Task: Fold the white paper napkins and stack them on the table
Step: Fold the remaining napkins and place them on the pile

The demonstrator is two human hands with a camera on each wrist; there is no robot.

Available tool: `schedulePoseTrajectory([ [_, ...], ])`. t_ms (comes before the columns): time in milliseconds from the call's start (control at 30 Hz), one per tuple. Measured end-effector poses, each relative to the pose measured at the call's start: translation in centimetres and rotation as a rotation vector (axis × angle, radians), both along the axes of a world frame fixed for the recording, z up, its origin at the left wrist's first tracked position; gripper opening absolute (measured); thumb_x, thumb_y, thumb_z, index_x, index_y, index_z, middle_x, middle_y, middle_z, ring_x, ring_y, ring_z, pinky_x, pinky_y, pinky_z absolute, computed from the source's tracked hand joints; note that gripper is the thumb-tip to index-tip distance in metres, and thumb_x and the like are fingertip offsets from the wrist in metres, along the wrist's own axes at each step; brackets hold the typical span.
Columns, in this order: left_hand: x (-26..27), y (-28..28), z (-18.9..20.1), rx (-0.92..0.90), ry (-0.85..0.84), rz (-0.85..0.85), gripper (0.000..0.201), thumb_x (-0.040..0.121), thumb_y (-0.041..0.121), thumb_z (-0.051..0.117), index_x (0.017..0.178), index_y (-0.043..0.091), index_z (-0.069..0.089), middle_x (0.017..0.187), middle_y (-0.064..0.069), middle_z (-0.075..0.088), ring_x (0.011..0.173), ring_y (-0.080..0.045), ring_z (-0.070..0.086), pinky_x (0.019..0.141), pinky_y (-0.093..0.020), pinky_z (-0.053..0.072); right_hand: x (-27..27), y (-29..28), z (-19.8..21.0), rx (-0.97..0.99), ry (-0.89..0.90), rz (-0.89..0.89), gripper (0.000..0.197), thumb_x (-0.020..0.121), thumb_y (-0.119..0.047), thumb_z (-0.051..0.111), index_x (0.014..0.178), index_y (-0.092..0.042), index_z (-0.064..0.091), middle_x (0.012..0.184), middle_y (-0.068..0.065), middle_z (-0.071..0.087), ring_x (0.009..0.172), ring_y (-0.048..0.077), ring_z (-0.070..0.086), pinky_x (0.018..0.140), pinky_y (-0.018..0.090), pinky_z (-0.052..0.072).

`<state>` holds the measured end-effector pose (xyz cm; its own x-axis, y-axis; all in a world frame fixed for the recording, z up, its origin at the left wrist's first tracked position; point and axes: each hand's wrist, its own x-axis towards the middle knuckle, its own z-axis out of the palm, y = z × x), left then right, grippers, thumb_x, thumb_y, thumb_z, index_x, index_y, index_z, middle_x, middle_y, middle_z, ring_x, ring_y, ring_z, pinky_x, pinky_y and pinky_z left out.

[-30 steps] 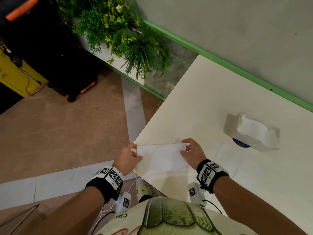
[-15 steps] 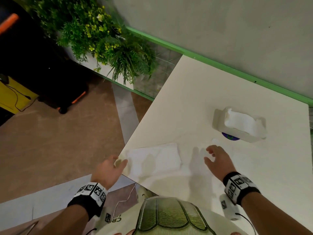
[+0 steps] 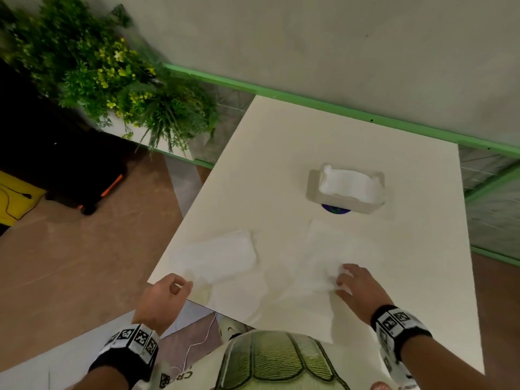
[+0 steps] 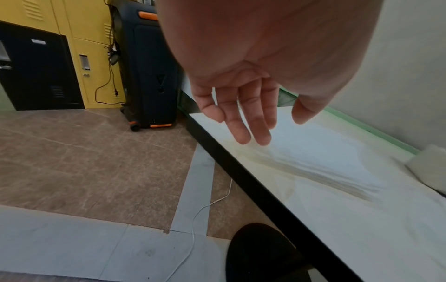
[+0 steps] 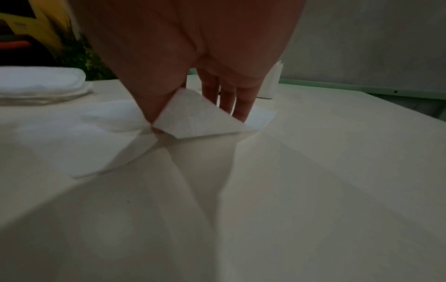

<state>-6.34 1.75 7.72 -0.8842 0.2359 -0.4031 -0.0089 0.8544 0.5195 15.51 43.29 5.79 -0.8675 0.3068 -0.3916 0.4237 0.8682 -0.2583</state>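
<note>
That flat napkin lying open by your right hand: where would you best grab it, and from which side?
Take the flat napkin by its near corner, coming from the person's side. It lies flush on the table, so only an edge or corner gives any purchase. The right hand is already lifting that corner between thumb and fingers; the left hand hangs free.

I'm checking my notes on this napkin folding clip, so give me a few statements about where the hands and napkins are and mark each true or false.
1. The right hand pinches a corner of the flat napkin. True.
2. The left hand holds the folded napkin. False: it hangs open at the table edge, holding nothing.
3. The napkin holder stands on the floor. False: it stands on the table.
4. The folded napkin lies to the left of the flat one. True.
</note>
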Motion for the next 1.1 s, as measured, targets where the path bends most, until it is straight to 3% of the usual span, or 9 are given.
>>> schedulePoseTrajectory([
  [167, 3.5, 4.6, 2.1, -0.002, 0.036, -0.11, 0.017, 0.095, 0.043, 0.065, 0.085, 0.029, 0.064, 0.073, 0.01, 0.07, 0.072, -0.007, 0.064, 0.064, -0.028, 0.048, 0.6, 0.9, 1.5, -0.224, 0.192, -0.153, 0.02, 0.098, -0.027, 0.06, 0.104, -0.015, 0.075, 0.116, 0.003, 0.069, 0.109, 0.02, 0.062, 0.098, 0.03, 0.046],
  [267, 5.4, 7.5, 3.6, 0.039, 0.052, -0.156, 0.013, 0.095, 0.04, 0.065, 0.087, 0.03, 0.066, 0.076, 0.013, 0.071, 0.073, -0.001, 0.065, 0.065, -0.022, 0.047, 1.0, 1.6, 2.9, -0.343, 0.225, -0.213, 0.021, 0.098, -0.028, 0.061, 0.106, -0.015, 0.076, 0.107, -0.006, 0.07, 0.102, 0.013, 0.063, 0.093, 0.022, 0.045],
  [367, 6.8, 10.1, 4.4, 0.083, 0.069, -0.221, 0.009, 0.094, 0.038, 0.066, 0.088, 0.032, 0.066, 0.079, 0.015, 0.072, 0.073, 0.0, 0.065, 0.071, -0.027, 0.054, 1.3, 2.6, 4.1, -0.398, 0.221, -0.2, 0.021, 0.098, -0.031, 0.062, 0.103, -0.019, 0.078, 0.097, -0.015, 0.068, 0.088, 0.001, 0.061, 0.081, 0.014, 0.04],
  [433, 7.7, 11.8, 4.9, 0.115, 0.096, -0.286, 0.007, 0.094, 0.037, 0.066, 0.089, 0.033, 0.066, 0.079, 0.016, 0.071, 0.075, 0.0, 0.066, 0.072, -0.028, 0.055, 1.3, 3.3, 5.2, -0.449, 0.224, -0.22, 0.018, 0.097, -0.028, 0.063, 0.089, -0.022, 0.078, 0.08, -0.019, 0.067, 0.071, -0.007, 0.058, 0.069, 0.011, 0.039],
  [533, 8.9, 14.3, 5.9, 0.185, 0.175, -0.407, 0.003, 0.093, 0.037, 0.066, 0.091, 0.035, 0.066, 0.082, 0.02, 0.069, 0.083, 0.001, 0.065, 0.074, -0.024, 0.053, 0.8, 3.6, 7.2, -0.582, 0.259, -0.303, 0.036, 0.094, -0.021, 0.066, 0.059, -0.027, 0.063, 0.051, -0.017, 0.054, 0.05, 0.001, 0.047, 0.058, 0.017, 0.036],
  [667, 10.1, 18.4, 8.7, 0.256, 0.349, -0.557, 0.028, 0.091, 0.052, 0.056, 0.104, 0.03, 0.069, 0.096, 0.025, 0.064, 0.095, 0.005, 0.058, 0.085, -0.017, 0.045, 0.2, 3.7, 10.7, -0.996, 0.333, -0.445, 0.031, 0.089, -0.021, 0.067, 0.062, -0.009, 0.059, 0.064, 0.005, 0.05, 0.06, 0.018, 0.046, 0.06, 0.029, 0.036],
  [900, 11.7, 25.0, 13.8, 0.472, 0.326, -0.568, 0.054, 0.086, 0.054, 0.072, 0.132, 0.031, 0.055, 0.13, 0.019, 0.053, 0.124, 0.002, 0.046, 0.101, -0.012, 0.036, -0.7, 3.2, 17.1, -1.426, 0.246, -0.418, 0.027, 0.092, -0.019, 0.061, 0.066, -0.014, 0.056, 0.068, 0.005, 0.053, 0.06, 0.019, 0.051, 0.055, 0.027, 0.039],
  [967, 11.6, 26.2, 14.7, 0.505, 0.282, -0.537, 0.048, 0.085, 0.047, 0.075, 0.126, 0.029, 0.059, 0.122, 0.019, 0.056, 0.117, -0.001, 0.052, 0.095, -0.013, 0.04, -0.5, 3.2, 18.1, -1.496, 0.232, -0.383, 0.022, 0.09, -0.03, 0.06, 0.081, -0.011, 0.066, 0.081, 0.01, 0.061, 0.072, 0.022, 0.057, 0.064, 0.032, 0.041],
  [1100, 11.3, 26.7, 15.3, 0.554, 0.207, -0.527, 0.008, 0.088, 0.031, 0.071, 0.093, 0.026, 0.069, 0.079, 0.014, 0.066, 0.074, -0.008, 0.061, 0.07, -0.028, 0.049, -0.4, 3.3, 19.0, -1.393, 0.283, -0.307, 0.051, 0.089, -0.049, 0.06, 0.107, -0.001, 0.067, 0.1, 0.011, 0.068, 0.092, 0.022, 0.064, 0.082, 0.032, 0.047],
])
